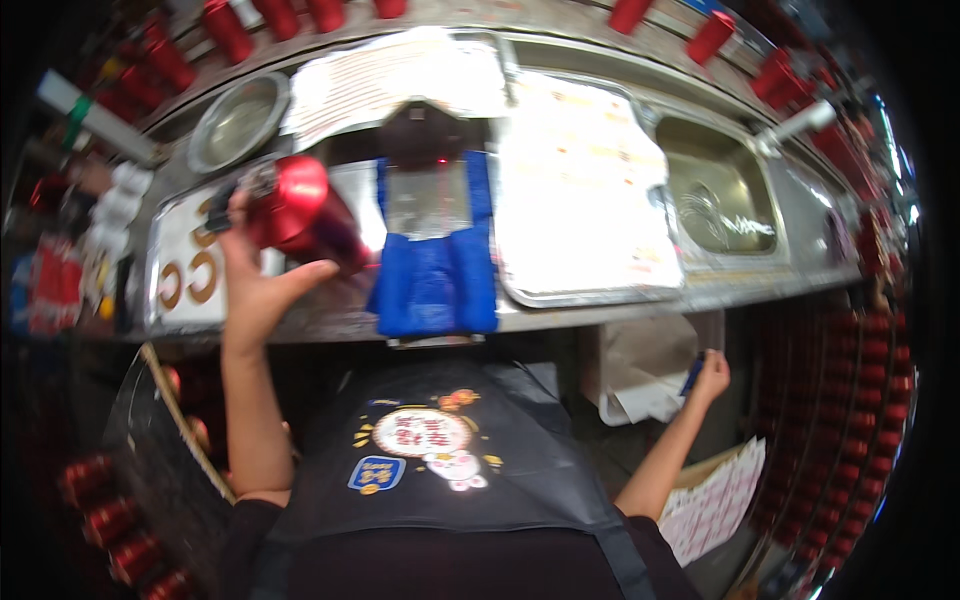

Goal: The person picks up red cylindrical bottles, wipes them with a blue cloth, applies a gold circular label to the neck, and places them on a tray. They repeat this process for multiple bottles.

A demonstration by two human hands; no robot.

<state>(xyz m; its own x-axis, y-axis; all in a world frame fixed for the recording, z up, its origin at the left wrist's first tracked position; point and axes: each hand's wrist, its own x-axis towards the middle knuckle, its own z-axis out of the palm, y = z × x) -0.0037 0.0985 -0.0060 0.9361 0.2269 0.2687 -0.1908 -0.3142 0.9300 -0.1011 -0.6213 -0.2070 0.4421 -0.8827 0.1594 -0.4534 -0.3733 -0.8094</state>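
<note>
Your left hand point(255, 275) is raised over the left end of the steel counter point(600, 300), thumb and fingers wrapped around a shiny red canister point(300, 210) that lies tilted, its dark end pointing toward the blue cloth point(435, 285). That cloth hangs over the counter's front edge, straight ahead of you, with a small dark device point(430, 135) sitting just behind it. Under your left hand rests a white tray point(185, 280) carrying brown curved shapes. Your right hand point(710, 378) hangs low, below the counter's edge on the right, closed around a small blue object point(693, 375) too small to identify, and it is just beside a crumpled paper bag point(640, 375). Farther right, a round sink basin point(715, 200) is set into the counter. Rows of red canisters point(860, 400) line the right side, and more of them run along the back.
</note>
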